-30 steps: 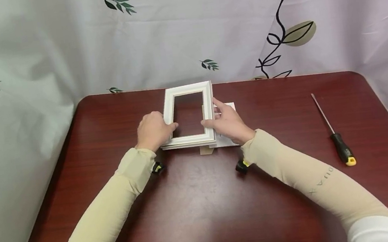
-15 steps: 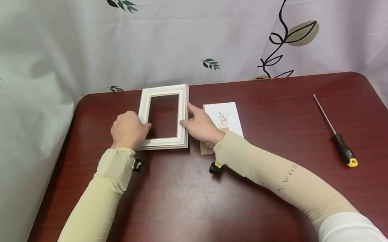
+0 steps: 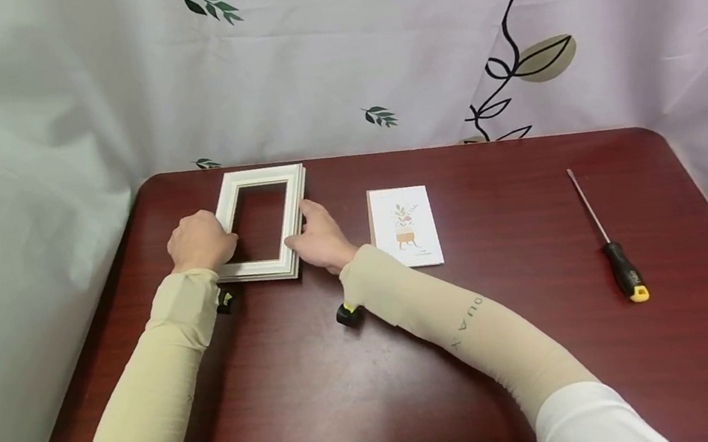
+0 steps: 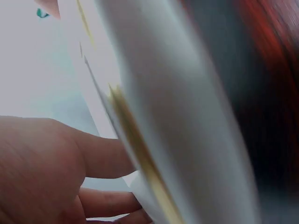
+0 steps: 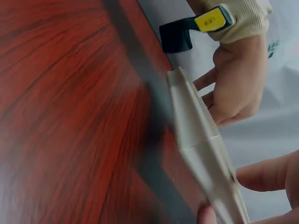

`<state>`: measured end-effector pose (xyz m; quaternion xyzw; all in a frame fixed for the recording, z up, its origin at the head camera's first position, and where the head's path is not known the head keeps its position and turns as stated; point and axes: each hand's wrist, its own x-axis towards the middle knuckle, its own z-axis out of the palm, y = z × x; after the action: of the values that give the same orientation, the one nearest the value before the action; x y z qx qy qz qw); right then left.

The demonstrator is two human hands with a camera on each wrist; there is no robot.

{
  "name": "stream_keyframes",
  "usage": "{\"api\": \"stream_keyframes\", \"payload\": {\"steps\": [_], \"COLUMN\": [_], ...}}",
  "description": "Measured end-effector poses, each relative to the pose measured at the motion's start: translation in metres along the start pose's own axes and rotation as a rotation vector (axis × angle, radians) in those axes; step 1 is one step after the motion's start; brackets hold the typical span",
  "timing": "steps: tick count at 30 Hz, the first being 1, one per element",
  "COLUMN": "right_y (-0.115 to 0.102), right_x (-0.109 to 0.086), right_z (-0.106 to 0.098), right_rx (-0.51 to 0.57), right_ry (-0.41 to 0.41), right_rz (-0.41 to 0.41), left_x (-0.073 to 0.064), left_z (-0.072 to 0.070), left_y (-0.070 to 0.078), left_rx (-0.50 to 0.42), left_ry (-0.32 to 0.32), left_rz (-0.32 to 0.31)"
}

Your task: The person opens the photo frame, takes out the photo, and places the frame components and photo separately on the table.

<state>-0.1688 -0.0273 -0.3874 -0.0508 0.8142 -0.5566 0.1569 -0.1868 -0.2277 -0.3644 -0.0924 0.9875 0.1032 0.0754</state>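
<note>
Both hands hold an empty white picture frame (image 3: 262, 176) over the left part of the table. The left hand (image 3: 200, 240) grips the frame's left side, its thumb on the front near the opening. On the opposite side, the right hand (image 3: 322, 239) pinches the right rail between thumb and fingers. In the left wrist view the frame's rail (image 4: 173, 116) is close and blurred beside the hand. The right wrist view shows the frame edge-on (image 5: 196, 135), above the wood surface, with its shadow below. Fingers behind the frame are partly hidden.
A white card (image 3: 418, 223) printed with a potted plant lies right of the right hand, a brown edge showing along its left side. Further right is a screwdriver (image 3: 622, 270) with a black and yellow handle. A leaf-patterned curtain (image 3: 303, 54) hangs behind the table (image 3: 379, 399).
Both hands have carried the picture frame leftward across the table. The card, earlier partly covered by the frame and right hand, now shows fully. The screwdriver has stayed put.
</note>
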Motion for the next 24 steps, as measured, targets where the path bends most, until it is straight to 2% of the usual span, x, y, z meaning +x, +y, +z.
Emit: {"api": "stream_keyframes", "payload": {"steps": [5,13,24], "right_y": [-0.002,0.003,0.007], "right_x": [0.006,0.016,0.019], "right_z": [0.013,0.027,0.026], "right_rx": [-0.068,0.039,0.002], "right_ry": [-0.034,-0.076,-0.074], "right_rz": [0.023,0.026,0.016], "left_x": [0.005,0.01,0.01], "left_z": [0.003,0.004,0.002], "left_y": [-0.011,-0.024,-0.022], "left_rx": [0.026,0.045,0.052], "left_ry": [-0.008,-0.036,-0.043], "left_rz": [-0.027,-0.082,-0.083]}}
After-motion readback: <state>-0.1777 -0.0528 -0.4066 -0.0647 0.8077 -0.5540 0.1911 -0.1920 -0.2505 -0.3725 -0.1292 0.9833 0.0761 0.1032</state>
